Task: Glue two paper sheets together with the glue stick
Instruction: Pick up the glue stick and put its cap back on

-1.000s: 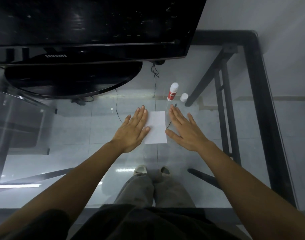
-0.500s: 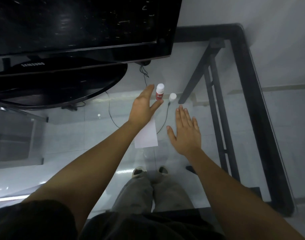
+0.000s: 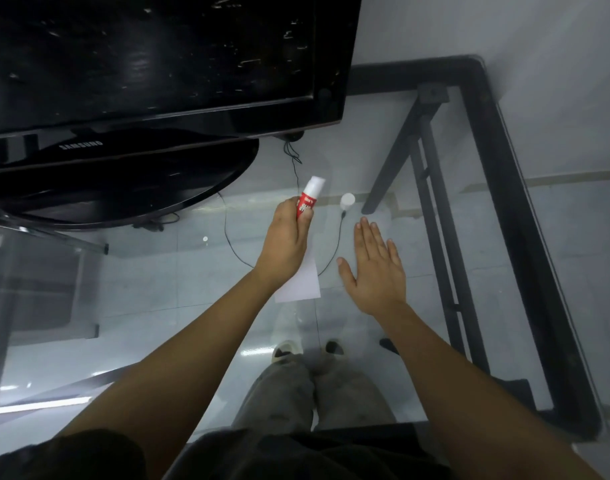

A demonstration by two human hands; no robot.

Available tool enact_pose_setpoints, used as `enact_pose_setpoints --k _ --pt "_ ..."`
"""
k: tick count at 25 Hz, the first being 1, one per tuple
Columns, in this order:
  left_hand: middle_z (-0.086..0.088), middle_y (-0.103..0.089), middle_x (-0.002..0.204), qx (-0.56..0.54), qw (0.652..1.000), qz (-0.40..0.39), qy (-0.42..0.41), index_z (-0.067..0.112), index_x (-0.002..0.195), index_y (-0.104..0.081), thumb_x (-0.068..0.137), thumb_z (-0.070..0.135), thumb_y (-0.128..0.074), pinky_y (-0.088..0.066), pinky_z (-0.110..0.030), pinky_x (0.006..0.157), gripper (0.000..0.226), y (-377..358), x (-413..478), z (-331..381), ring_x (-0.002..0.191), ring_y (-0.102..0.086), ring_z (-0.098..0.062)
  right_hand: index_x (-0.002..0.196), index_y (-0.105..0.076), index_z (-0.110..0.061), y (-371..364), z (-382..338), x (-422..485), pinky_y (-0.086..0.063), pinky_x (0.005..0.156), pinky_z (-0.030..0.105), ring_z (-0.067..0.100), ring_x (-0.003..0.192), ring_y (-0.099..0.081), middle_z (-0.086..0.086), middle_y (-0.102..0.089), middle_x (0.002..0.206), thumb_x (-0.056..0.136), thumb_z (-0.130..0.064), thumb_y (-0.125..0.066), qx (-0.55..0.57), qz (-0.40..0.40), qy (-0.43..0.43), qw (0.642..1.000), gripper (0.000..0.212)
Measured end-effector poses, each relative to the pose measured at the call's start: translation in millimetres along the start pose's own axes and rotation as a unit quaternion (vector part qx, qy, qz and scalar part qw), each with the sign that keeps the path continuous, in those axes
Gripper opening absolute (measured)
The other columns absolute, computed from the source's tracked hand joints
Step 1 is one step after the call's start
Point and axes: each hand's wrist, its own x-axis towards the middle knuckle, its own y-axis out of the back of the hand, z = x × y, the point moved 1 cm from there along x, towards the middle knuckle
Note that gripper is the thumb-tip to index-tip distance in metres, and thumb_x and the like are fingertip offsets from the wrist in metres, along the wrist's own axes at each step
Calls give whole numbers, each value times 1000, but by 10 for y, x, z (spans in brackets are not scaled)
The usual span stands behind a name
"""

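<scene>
My left hand [image 3: 285, 242] grips a red and white glue stick [image 3: 308, 199], its white end pointing up and away. White paper [image 3: 301, 284] lies flat on the glass table below that hand, partly hidden by my wrist; I cannot tell whether it is one sheet or two stacked. My right hand [image 3: 376, 268] rests flat with fingers spread, just right of the paper. A small white cap [image 3: 347, 200] stands on the glass to the right of the glue stick.
A black monitor [image 3: 158, 57] on an oval base [image 3: 123, 178] fills the far left. A thin black cable [image 3: 335, 244] curves past the paper. The glass table [image 3: 504, 271] has a black frame on the right. My legs and shoes show through the glass.
My left hand left the paper, reached forward and closed on the glue stick, lifting it. My right hand slid slightly to the right of the paper and stayed flat.
</scene>
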Motion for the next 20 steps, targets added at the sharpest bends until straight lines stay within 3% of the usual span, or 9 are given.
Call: enact_pose_setpoints --k 3,5,7,8,11,15,17,20 --pt "6 -45 78 -19 999 -23 19 11 118 -40 97 31 -40 -38 -11 54 30 155 -184 -8 63 -44 -5 147 -3 -16 79 -20 32 5 114 34 15 144 3 0 0 158 94 -51 -22 77 -23 -1 997 66" --pt "7 -43 76 -54 998 -13 26 11 108 -34 97 30 -42 -44 -24 57 24 249 -255 28 63 -45 -11 142 -32 -16 278 -32 62 -9 112 26 17 141 -21 1 -27 153 95 -34 -44 242 -13 -33 970 51" --pt "3 -46 80 -70 997 -11 29 10 101 -33 97 30 -39 -48 -37 65 21 324 -293 100 70 -48 -16 118 -60 -20 549 -68 91 -33 101 15 10 115 -53 -2 -59 123 93 -26 -52 388 40 -63 919 27" --pt "0 -49 84 -74 997 -15 27 10 100 -33 98 30 -36 -47 -34 66 21 344 -307 137 71 -49 -15 108 -66 -22 673 -116 96 -42 91 17 5 99 -58 -5 -64 108 92 -28 -54 426 54 -68 901 21" --pt "-5 -53 92 -67 997 -19 16 9 100 -34 99 28 -30 -43 -25 65 19 376 -337 210 72 -49 -9 101 -69 -24 948 -369 121 -44 82 19 6 94 -60 -9 -67 99 87 -41 -57 517 19 -57 854 25" --pt "-15 -56 93 -49 998 -27 -2 13 99 -33 100 29 -29 -48 -43 69 16 383 -406 266 76 -53 -24 97 -69 -37 1112 -558 117 -42 90 18 -1 96 -58 -14 -67 103 84 -44 -60 585 -42 -38 809 18" --pt "-20 -57 96 -52 998 -33 -13 12 98 -34 100 27 -28 -47 -46 71 16 390 -421 304 80 -54 -31 88 -72 -35 1125 -579 118 -40 98 25 -3 91 -57 -21 -68 88 84 -41 -61 604 -75 -40 793 12" --pt "-17 -56 101 -80 996 -34 -35 14 103 -38 100 25 -30 -47 -40 74 14 408 -454 328 84 -55 -29 80 -73 -27 1136 -625 102 -40 94 27 0 83 -58 -20 -67 71 85 -35 -63 614 -58 -48 786 13"
